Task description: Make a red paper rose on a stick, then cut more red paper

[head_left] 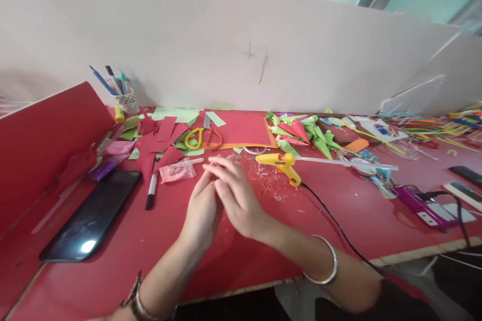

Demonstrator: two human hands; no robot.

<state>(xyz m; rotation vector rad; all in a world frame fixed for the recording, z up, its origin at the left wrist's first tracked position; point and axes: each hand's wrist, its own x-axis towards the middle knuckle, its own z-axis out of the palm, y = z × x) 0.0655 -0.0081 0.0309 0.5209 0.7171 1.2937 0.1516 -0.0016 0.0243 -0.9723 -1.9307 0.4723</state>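
Note:
My left hand (201, 208) and my right hand (241, 198) meet above the red table (226, 266), palms turned toward each other. The right fingers stretch over the left ones, which are partly hidden. No object shows between them. Just right of my hands lies a yellow glue gun (280, 161) with a long clear glue stick (346, 162) out of its back. On the left are a small clear packet with pink contents (177, 171) and a marker with a black cap (150, 191). Scissors (203, 138) with yellow and orange handles lie beyond the hands.
Red and green paper scraps (165, 130) spread at the back left, near a pen cup (128, 102) and a black phone (92, 215). Green and red paper cones (301, 133) are piled behind the glue gun. A purple power adapter (425, 205) and a black cord (331, 223) are right.

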